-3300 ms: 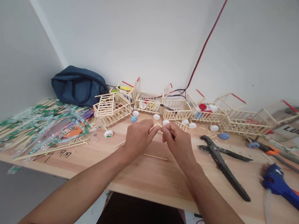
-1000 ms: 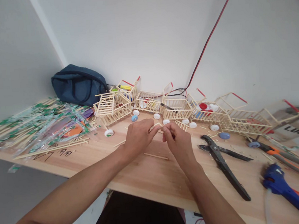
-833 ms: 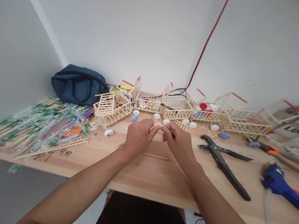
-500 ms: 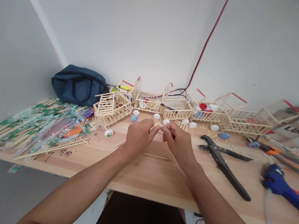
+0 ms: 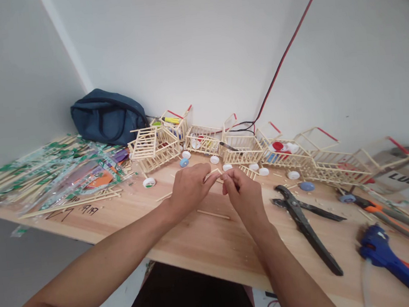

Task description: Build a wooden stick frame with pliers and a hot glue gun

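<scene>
My left hand (image 5: pixel 190 186) is closed in a pinch on a short thin wooden stick (image 5: pixel 212 173), held just above the table. Fingertip to fingertip with it, my right hand (image 5: pixel 242 191) also pinches at the stick's right end; the fingers hide most of that grip. Below the hands, a loose wooden stick (image 5: pixel 213 214) lies flat on the wooden table (image 5: pixel 199 250). Just behind them, a small cart of glued sticks (image 5: pixel 242 150) with white bottle-cap wheels (image 5: pixel 214 160) stands in a row of similar carts, several with red-tipped handles.
Black cutting pliers (image 5: pixel 301 216) lie right of my hands. A blue glue gun (image 5: pixel 391 256) and orange-handled pliers (image 5: pixel 394 215) are farther right. Wrapped chopsticks (image 5: pixel 47 173) are heaped at left, before a dark blue bag (image 5: pixel 108 115). A red-black cable (image 5: pixel 285 51) runs down the wall.
</scene>
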Motion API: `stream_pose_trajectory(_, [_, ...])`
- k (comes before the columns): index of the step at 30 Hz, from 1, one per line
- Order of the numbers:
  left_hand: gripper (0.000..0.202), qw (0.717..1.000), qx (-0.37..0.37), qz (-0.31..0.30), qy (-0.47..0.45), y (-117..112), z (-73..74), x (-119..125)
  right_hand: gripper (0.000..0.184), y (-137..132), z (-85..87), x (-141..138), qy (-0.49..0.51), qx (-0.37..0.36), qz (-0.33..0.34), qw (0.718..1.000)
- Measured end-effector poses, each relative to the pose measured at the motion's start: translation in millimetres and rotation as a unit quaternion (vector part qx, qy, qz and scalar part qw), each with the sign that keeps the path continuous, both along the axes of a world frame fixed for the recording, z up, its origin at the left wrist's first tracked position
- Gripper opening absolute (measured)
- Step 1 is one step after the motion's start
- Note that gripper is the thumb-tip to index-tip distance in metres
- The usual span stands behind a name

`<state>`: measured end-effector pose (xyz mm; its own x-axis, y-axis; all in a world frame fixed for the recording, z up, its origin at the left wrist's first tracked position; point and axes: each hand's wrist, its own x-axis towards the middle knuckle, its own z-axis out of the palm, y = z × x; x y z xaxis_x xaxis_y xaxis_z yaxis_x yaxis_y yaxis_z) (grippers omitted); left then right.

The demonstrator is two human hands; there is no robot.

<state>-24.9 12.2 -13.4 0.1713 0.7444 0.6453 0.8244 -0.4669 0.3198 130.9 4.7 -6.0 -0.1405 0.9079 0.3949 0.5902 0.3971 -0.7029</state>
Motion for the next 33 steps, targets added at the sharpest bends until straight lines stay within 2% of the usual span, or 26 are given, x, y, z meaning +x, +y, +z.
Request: stream_pose_trajectory(33, [0.041,1.000,-0.011,0.001,0.001,-0.7,1.6,0.1,0.025,-0.4,-1.1,1.0,-0.007,0.001,0.002,1.000])
